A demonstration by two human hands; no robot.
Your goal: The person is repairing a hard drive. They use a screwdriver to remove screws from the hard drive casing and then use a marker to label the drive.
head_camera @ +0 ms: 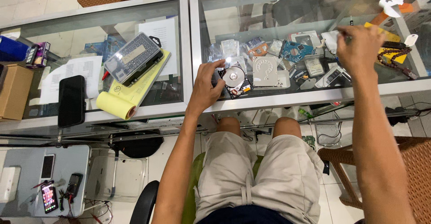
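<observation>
An opened hard drive (235, 81) with a shiny round platter lies on the glass counter (287, 99). My left hand (206, 85) rests at its left edge, thumb and fingers touching the drive. Its grey metal cover (265, 71) lies just right of it. My right hand (359, 48) is raised farther right, fingers closed around a thin screwdriver (350, 23) and a white cloth (331, 40). A blue circuit board (296, 51) lies between the two hands, among other drive parts.
A grey screwdriver bit case (133, 57) sits on a yellow notepad (130, 91), with a black phone (71, 100) to the left. A cardboard box (13, 91) stands at the far left. Brown beads (395, 58) lie at right. A wicker chair (417, 161) stands at lower right.
</observation>
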